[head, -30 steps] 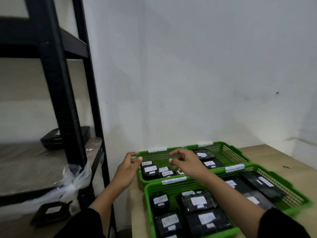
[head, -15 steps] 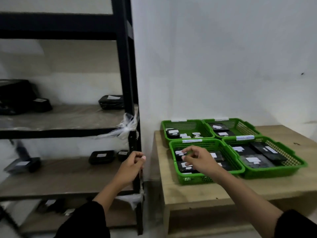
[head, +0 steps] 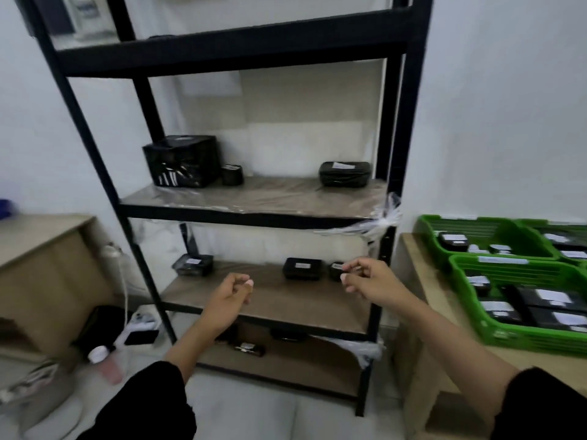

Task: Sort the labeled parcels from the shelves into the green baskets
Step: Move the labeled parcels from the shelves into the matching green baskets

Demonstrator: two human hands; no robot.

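A black shelf rack (head: 394, 173) fills the middle of the head view. Its upper board carries a large black box (head: 182, 161), a small labeled parcel (head: 232, 175) and a wider one (head: 344, 174). The board below holds black labeled parcels at the left (head: 192, 265) and the right (head: 302, 268). A smaller parcel (head: 335, 270) is partly hidden behind my right hand (head: 365, 281). Both that hand and my left hand (head: 233, 293) hover in front of this board, fingers loosely curled and holding nothing. Green baskets (head: 508, 339) with parcels stand on the table at the right.
A parcel (head: 249, 348) lies on the lowest board. Torn plastic wrap (head: 386, 217) hangs from the rack's right post. A wooden desk (head: 38, 239) stands at the left, with a bottle (head: 104, 366) and bags on the floor beside it. The basket table (head: 422, 296) adjoins the rack.
My view has swung left from the baskets to the shelf rack. Both hands have travelled with it and now hang before the lower middle board, still holding nothing.
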